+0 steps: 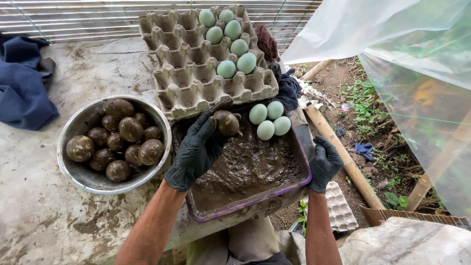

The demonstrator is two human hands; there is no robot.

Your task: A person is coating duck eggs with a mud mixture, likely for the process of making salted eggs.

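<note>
A: Far left edge of the counter [59, 216]?

B: Blue cloth [22, 81], crumpled. Beside it a metal bowl [78, 174] holding a pile of mud-coated eggs [117, 142].

A: Back edge, centre?

B: Grey egg carton [196, 83], tilted, its front edge resting over the tray's back rim. Seven pale green eggs [230, 44] sit in its right-hand cups; the other cups are bare.

A: Left hand?

B: Left hand [196, 149], black glove, fingers curled around one muddy egg [226, 122], held just above the tray's back left part.

A: The tray?

B: Purple-rimmed tray [255, 196] at the counter's right edge, filled with wet brown mud [250, 164]. Four clean green eggs [270, 119] cluster in its back right corner, touching one another.

A: Right hand?

B: Right hand [324, 164], black glove, closed on the tray's right rim, thumb on top.

A: Past the counter?

B: Bamboo pole [343, 157], dirt ground, clear plastic sheet [392, 44] at upper right.
</note>
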